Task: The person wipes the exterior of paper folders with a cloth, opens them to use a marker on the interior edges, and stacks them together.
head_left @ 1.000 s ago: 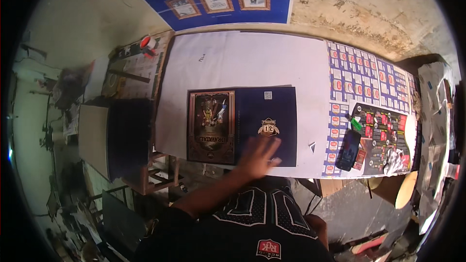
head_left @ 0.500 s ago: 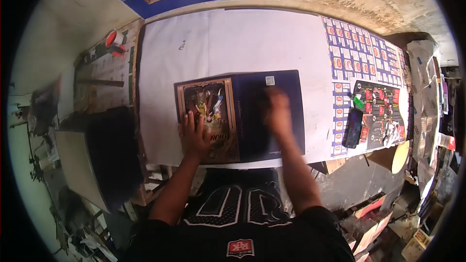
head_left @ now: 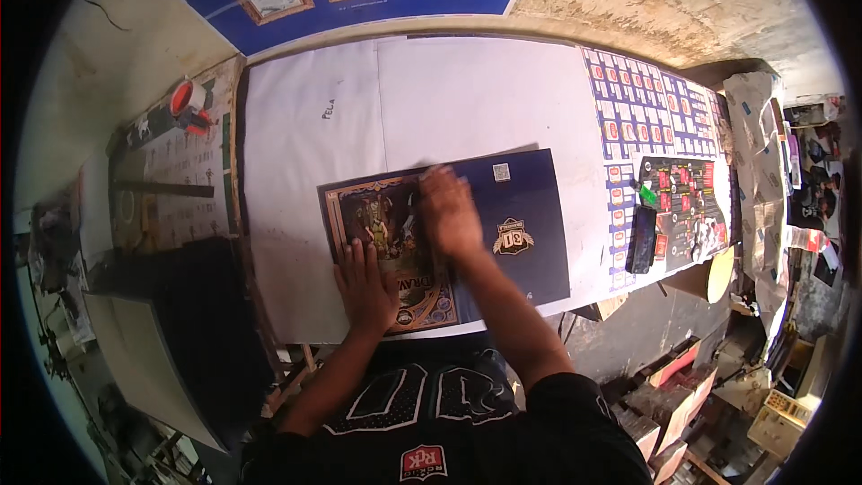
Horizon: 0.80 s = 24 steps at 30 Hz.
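Note:
A dark blue printed cover [head_left: 539, 251] lies spread on the white-topped table. Its left half bears an illustrated panel [head_left: 409, 260] with an ornate gold and brown border; its right half is plain navy with a small code square [head_left: 501, 172] and a pale emblem [head_left: 513, 238]. My left hand [head_left: 366, 292] rests flat on the illustrated panel's left part, fingers spread. Over the fold between the halves is my right hand [head_left: 452, 216], its fingers smeared by motion near the far edge. Whether it holds anything cannot be made out.
White sheeting [head_left: 485, 94] covers the table. At right lie a label-printed sheet [head_left: 628, 108], a dark printed sheet [head_left: 687, 207] and a black phone [head_left: 641, 240]. A red-rimmed cup [head_left: 186, 99] stands on the left side surface, above a dark box [head_left: 193, 323].
My right hand has moved left from the navy half to the fold, uncovering the emblem. My left hand stays on the illustrated panel. The view has shifted slightly.

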Each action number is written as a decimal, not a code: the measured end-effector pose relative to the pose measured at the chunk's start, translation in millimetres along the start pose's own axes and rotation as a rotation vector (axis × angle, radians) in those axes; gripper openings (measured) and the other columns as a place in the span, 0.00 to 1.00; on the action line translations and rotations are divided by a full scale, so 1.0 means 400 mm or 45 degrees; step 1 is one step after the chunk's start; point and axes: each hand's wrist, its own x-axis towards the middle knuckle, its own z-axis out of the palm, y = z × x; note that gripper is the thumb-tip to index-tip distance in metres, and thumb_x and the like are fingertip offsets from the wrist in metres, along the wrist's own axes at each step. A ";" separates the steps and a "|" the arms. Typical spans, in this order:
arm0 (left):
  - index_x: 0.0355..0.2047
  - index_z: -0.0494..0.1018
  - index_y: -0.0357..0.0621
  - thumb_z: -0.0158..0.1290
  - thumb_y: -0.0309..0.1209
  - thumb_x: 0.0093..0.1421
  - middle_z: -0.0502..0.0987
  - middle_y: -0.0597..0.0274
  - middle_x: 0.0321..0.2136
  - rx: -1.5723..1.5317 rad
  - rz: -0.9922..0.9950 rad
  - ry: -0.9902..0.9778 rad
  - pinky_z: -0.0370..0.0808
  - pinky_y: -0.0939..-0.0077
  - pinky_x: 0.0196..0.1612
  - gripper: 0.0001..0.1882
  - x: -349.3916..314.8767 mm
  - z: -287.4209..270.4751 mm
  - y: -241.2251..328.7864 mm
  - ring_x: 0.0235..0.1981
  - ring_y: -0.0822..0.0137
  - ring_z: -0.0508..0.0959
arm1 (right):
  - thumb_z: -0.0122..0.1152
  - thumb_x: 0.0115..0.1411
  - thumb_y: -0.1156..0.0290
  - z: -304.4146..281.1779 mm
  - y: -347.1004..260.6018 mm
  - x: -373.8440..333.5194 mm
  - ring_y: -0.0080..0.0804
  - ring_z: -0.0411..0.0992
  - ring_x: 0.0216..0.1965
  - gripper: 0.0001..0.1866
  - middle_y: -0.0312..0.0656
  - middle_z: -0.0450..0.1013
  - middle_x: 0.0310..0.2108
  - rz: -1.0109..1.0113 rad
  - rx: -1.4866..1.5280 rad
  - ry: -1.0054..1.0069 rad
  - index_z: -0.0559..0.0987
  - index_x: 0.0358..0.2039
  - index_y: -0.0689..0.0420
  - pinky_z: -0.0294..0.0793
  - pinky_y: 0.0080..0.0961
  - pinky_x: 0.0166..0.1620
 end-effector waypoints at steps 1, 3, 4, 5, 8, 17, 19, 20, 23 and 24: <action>0.66 0.55 0.37 0.48 0.41 0.64 0.51 0.44 0.69 -0.036 -0.045 -0.052 0.46 0.38 0.67 0.34 -0.002 -0.003 -0.003 0.70 0.44 0.50 | 0.39 0.67 0.63 -0.026 -0.067 0.009 0.43 0.47 0.72 0.30 0.45 0.51 0.71 -0.108 0.039 -0.153 0.57 0.69 0.52 0.43 0.45 0.71; 0.66 0.54 0.37 0.48 0.41 0.64 0.50 0.44 0.69 -0.077 -0.079 -0.089 0.45 0.38 0.67 0.35 0.011 -0.004 0.002 0.70 0.44 0.49 | 0.40 0.68 0.60 -0.063 0.077 0.030 0.42 0.46 0.73 0.30 0.44 0.49 0.72 0.126 -0.235 -0.222 0.57 0.69 0.52 0.43 0.47 0.71; 0.66 0.55 0.38 0.49 0.41 0.63 0.51 0.43 0.69 -0.082 -0.053 -0.052 0.47 0.38 0.67 0.35 0.014 -0.004 0.007 0.70 0.44 0.50 | 0.42 0.69 0.59 -0.079 0.222 0.002 0.43 0.47 0.72 0.29 0.47 0.51 0.71 0.033 -0.449 0.326 0.57 0.69 0.54 0.44 0.49 0.71; 0.65 0.56 0.38 0.50 0.41 0.62 0.52 0.43 0.68 -0.073 -0.055 -0.024 0.48 0.39 0.66 0.35 0.000 -0.003 0.000 0.70 0.44 0.51 | 0.43 0.69 0.61 -0.131 0.300 0.005 0.47 0.50 0.70 0.28 0.51 0.55 0.68 0.332 -0.256 0.338 0.60 0.66 0.57 0.47 0.50 0.69; 0.65 0.56 0.37 0.49 0.39 0.63 0.53 0.40 0.67 -0.127 0.052 0.068 0.50 0.40 0.66 0.33 0.004 0.003 0.004 0.68 0.40 0.54 | 0.45 0.69 0.63 -0.147 0.322 0.012 0.52 0.54 0.68 0.26 0.55 0.60 0.65 0.487 -0.140 0.407 0.64 0.64 0.62 0.50 0.52 0.67; 0.65 0.50 0.31 0.40 0.44 0.69 0.52 0.34 0.65 -0.787 -0.052 0.549 0.51 0.44 0.66 0.33 -0.032 0.052 -0.051 0.66 0.38 0.54 | 0.45 0.64 0.65 0.081 -0.269 0.065 0.44 0.43 0.73 0.33 0.48 0.48 0.72 -0.530 0.182 -0.210 0.55 0.69 0.56 0.38 0.45 0.73; 0.65 0.49 0.31 0.38 0.46 0.70 0.51 0.35 0.65 -0.852 -0.077 0.554 0.50 0.45 0.66 0.33 -0.047 0.039 -0.061 0.66 0.38 0.53 | 0.47 0.65 0.63 0.034 -0.091 0.042 0.42 0.47 0.72 0.32 0.44 0.52 0.71 -0.263 -0.180 0.095 0.57 0.69 0.52 0.41 0.50 0.71; 0.65 0.49 0.31 0.36 0.48 0.70 0.51 0.35 0.65 -0.878 -0.061 0.573 0.50 0.46 0.66 0.34 -0.038 0.035 -0.056 0.66 0.38 0.53 | 0.45 0.66 0.61 0.010 0.081 0.045 0.43 0.49 0.71 0.31 0.43 0.54 0.70 0.012 -0.264 0.076 0.58 0.69 0.52 0.45 0.51 0.70; 0.65 0.49 0.30 0.35 0.50 0.70 0.52 0.34 0.65 -0.937 -0.046 0.584 0.51 0.47 0.66 0.36 -0.033 0.041 -0.057 0.65 0.38 0.54 | 0.41 0.70 0.60 -0.176 0.339 0.032 0.44 0.47 0.72 0.28 0.45 0.53 0.70 0.776 -0.177 0.222 0.60 0.67 0.56 0.47 0.48 0.70; 0.65 0.49 0.30 0.35 0.51 0.70 0.52 0.35 0.65 -0.981 -0.022 0.572 0.51 0.47 0.66 0.37 -0.020 0.045 -0.045 0.65 0.38 0.54 | 0.41 0.69 0.60 -0.139 0.368 0.012 0.44 0.47 0.72 0.28 0.44 0.53 0.70 0.628 -0.170 0.335 0.60 0.68 0.56 0.46 0.48 0.70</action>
